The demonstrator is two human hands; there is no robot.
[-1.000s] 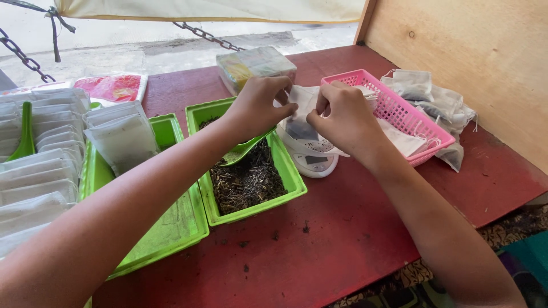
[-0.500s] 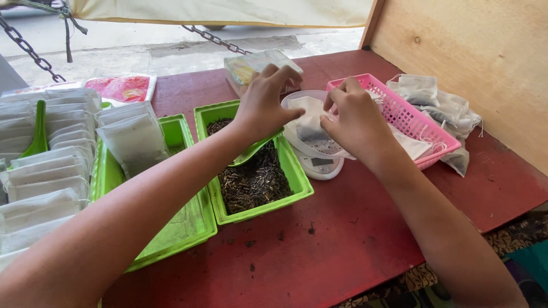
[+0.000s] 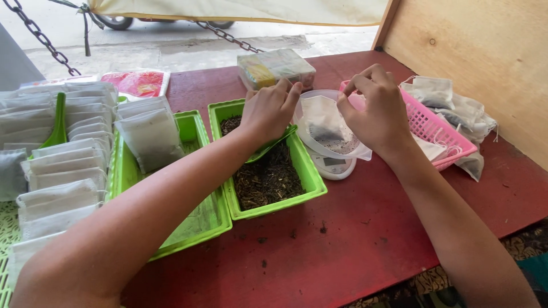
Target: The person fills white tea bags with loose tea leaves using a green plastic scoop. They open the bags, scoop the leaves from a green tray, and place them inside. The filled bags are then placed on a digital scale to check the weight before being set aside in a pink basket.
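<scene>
A small white filter bag with dark loose leaves in its bottom hangs between both my hands. My left hand pinches its top left corner and my right hand pinches the top right corner. The bag is above a small white digital scale with a clear dish on it. Just left of the scale, a green tray holds dark dried leaves, and a green scoop lies in it under my left hand.
A pink basket with empty bags sits at the right, more filled bags behind it. A second green tray holds filled bags at the left, beside rows of bags. A clear plastic box stands at the back. Wooden wall at the right.
Both hands have lifted slightly and drawn apart, so the bag is held up and spread over the scale. The view has shifted a little.
</scene>
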